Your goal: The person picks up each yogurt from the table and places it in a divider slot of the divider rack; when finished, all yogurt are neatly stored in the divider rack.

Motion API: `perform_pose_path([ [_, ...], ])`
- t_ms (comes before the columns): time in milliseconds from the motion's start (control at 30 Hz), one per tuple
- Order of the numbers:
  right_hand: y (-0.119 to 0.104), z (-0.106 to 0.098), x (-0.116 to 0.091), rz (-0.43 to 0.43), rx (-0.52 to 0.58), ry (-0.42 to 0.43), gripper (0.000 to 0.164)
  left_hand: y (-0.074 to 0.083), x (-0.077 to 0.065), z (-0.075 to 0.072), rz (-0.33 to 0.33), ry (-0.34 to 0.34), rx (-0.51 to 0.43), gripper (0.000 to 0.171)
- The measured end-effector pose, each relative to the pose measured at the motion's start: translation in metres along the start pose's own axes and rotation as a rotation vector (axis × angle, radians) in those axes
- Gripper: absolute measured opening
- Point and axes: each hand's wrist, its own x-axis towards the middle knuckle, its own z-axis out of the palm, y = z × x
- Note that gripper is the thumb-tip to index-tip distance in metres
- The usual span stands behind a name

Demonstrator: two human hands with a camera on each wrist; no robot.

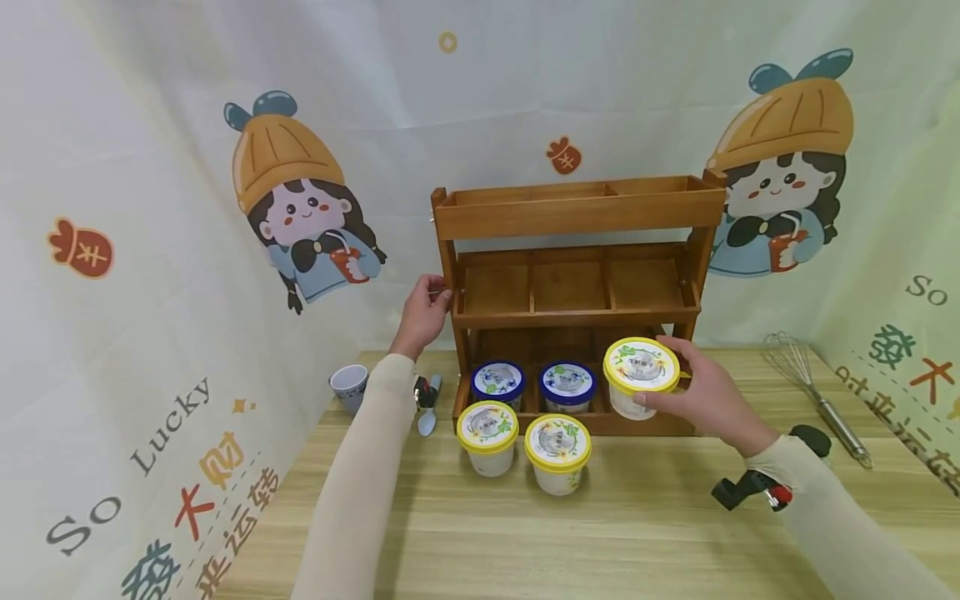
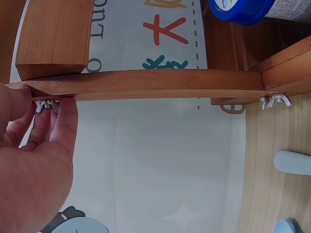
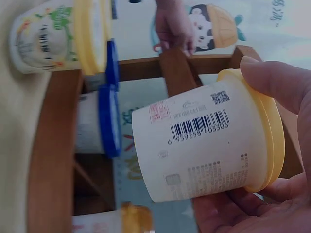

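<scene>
My right hand (image 1: 716, 400) holds a white tub with a yellow lid (image 1: 637, 379) in front of the right part of the bottom tier; its barcode side faces the right wrist camera. With thumb and fingers, my left hand (image 2: 43, 141) grips the left side of the wooden rack (image 2: 160, 83), beside a wing nut (image 2: 47, 104). Two blue-lidded tubs (image 1: 498, 382) stand in the bottom tier's left and middle compartments. Two more yellow-lidded tubs (image 1: 558, 454) stand on the table before them. Part of another yellow-lidded tub (image 3: 136, 218) shows low in the right wrist view.
A patterned cup (image 1: 349, 387) and a light-blue spoon (image 1: 427, 421) are left of the rack. To the right lies a whisk (image 1: 821, 404) on the wooden table (image 1: 570, 550). Printed cloth (image 1: 570, 75) hangs behind and at both sides.
</scene>
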Motion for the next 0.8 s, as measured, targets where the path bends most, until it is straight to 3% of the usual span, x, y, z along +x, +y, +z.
perform_pose_path([
  [400,-0.020,-0.026,0.020,-0.039,0.061,0.090,0.102,0.002,-0.002,-0.001,-0.014,-0.001,0.009,0.033],
  [800,-0.033,-0.040,0.047,-0.004,0.094,0.185,0.103,0.003,-0.004,-0.002,-0.010,0.001,0.012,0.033],
])
